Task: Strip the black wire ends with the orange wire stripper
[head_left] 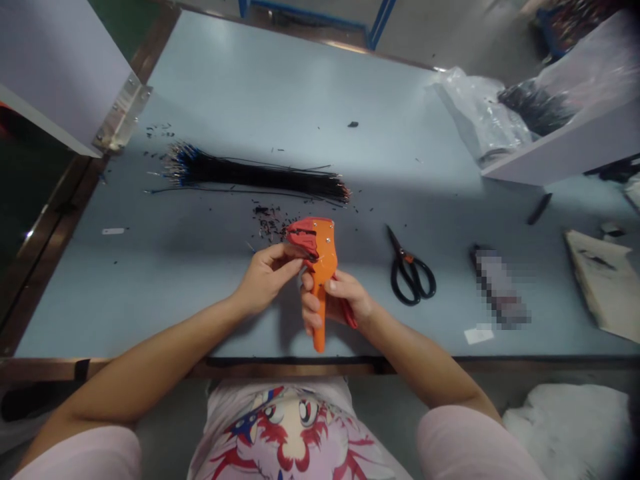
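Note:
Upright in my right hand (337,300) is an orange and red wire stripper (326,250), its handles wrapped by my fingers near the table's front edge. My left hand (267,277) has thumb and forefinger pinched together at the red jaws of the stripper. What lies between those fingertips, if anything, is hidden. Beyond the tool lies a long bundle of black wires (255,175), with blue and metal ends at the left and bare copper ends at the right. Small black insulation scraps (270,223) are scattered between the bundle and the stripper.
Black-handled scissors (413,277) lie right of my hands. Farther right are a pixelated object (500,287), a white label (479,335) and a sheet of cardboard (605,283). Plastic bags (487,113) sit by a white panel at the back right. Another panel (65,67) stands at the left.

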The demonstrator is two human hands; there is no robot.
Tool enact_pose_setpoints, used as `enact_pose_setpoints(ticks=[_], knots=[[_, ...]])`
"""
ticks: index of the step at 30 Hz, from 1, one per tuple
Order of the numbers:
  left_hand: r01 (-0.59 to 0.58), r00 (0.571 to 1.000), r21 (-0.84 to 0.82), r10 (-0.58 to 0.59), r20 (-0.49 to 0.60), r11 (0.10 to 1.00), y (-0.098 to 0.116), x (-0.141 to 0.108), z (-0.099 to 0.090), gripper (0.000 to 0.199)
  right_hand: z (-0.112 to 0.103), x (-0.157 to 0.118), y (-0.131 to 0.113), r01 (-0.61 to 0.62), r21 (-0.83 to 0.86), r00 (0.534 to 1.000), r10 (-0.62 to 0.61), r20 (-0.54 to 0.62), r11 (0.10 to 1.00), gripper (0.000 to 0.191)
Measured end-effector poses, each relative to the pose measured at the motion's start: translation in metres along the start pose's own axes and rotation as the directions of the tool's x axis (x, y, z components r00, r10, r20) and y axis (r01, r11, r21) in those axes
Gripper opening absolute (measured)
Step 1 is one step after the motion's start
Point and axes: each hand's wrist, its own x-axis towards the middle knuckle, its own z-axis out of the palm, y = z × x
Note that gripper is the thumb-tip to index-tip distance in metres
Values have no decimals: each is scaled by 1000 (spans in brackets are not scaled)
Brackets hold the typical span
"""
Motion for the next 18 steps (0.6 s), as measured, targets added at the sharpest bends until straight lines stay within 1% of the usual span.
enact_pose_setpoints(ticks=[5, 11, 15, 18], knots=[[0, 1000, -25, 0, 16, 1000, -1, 1, 1, 14, 0, -1, -1, -13, -15, 1000, 13, -17, 1000, 25], [-44, 999, -1, 44, 26, 999, -5, 1, 0, 11, -1, -1, -1, -33, -10, 999, 33, 13, 999, 26], [-35, 999, 9, 35, 31, 999, -5, 1, 0, 10, 0, -1, -1, -32, -5, 999, 32, 20, 999, 26], [-33, 999, 1, 33, 40, 999, -4, 1, 1, 10, 0, 0, -1, -37, -18, 999, 37, 2, 999, 26]])
